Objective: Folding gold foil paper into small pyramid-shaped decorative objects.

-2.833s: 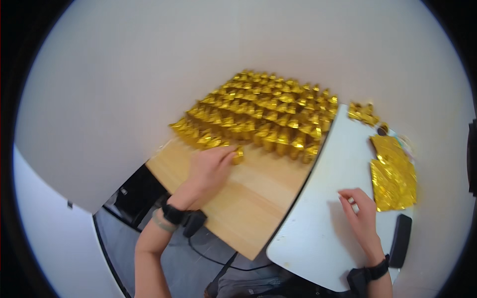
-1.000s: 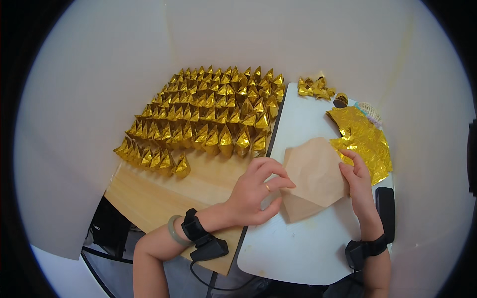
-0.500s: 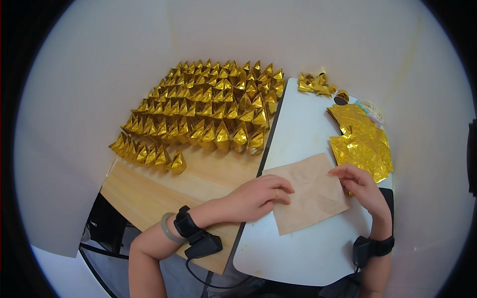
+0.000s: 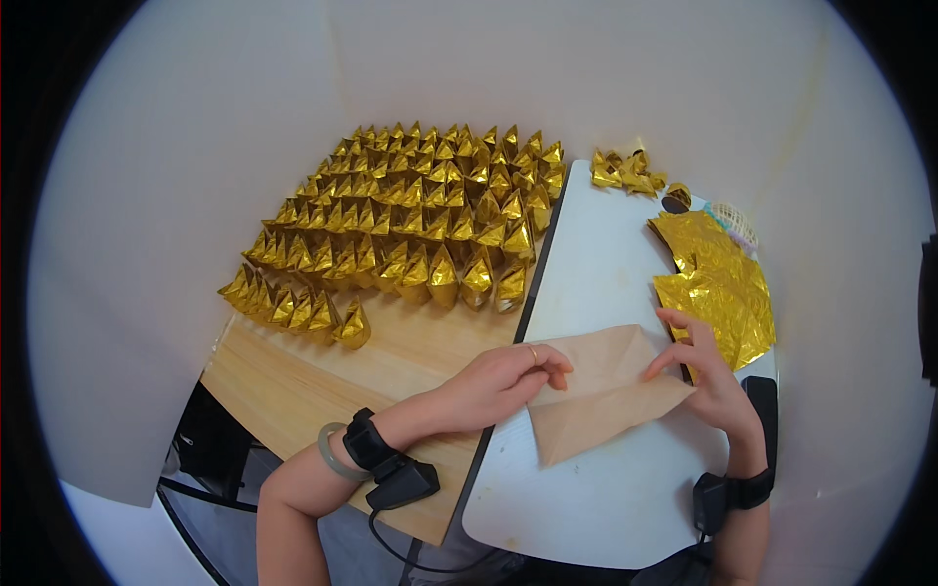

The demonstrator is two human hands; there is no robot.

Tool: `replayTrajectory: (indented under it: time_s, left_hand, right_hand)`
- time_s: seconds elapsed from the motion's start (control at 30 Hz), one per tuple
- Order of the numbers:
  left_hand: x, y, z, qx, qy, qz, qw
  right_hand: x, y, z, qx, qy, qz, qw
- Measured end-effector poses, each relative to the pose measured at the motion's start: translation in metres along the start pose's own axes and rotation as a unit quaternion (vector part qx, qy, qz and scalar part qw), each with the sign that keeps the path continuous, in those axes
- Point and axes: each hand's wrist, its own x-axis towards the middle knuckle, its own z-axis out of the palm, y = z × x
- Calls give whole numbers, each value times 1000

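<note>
A sheet of foil paper [image 4: 596,410], tan side up, lies over the white table with a crease across its middle and its near part tilted up. My left hand [image 4: 513,384] is closed on its left edge, fingertips curled over the paper. At the right edge, my right hand [image 4: 708,381] grips the sheet between thumb and finger, one finger raised. Beyond my right hand lies a loose stack of gold foil sheets [image 4: 723,303]. On the wooden table to the left stand rows of folded gold foil ingots [image 4: 410,215].
Several gold foil pieces [image 4: 625,171] sit at the white table's far edge, near a small round gold-and-dark object [image 4: 676,198] and a pale woven item [image 4: 733,225]. A dark gap divides the wooden table [image 4: 293,366] from the white table [image 4: 576,518]. Pale walls surround both.
The sheet was nearly flat; now it bends along a middle crease with its near part raised. My right hand has shifted to its right edge. The view has moved slightly.
</note>
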Motion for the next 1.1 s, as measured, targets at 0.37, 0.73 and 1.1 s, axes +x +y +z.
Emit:
replayTrajectory:
  time_s: [0.37,0.73,1.1]
  left_hand:
    - [0,5,-1,102,248,197,943]
    - [0,-5,20,330,-72,170,926]
    - [-2,-4,17,320,-46,173,930]
  right_hand:
    - [7,10,29,89,75,185,976]
    - [6,-2,33,-79,0,-76,994]
    - [2,-9,26,-95,-43,-26,994]
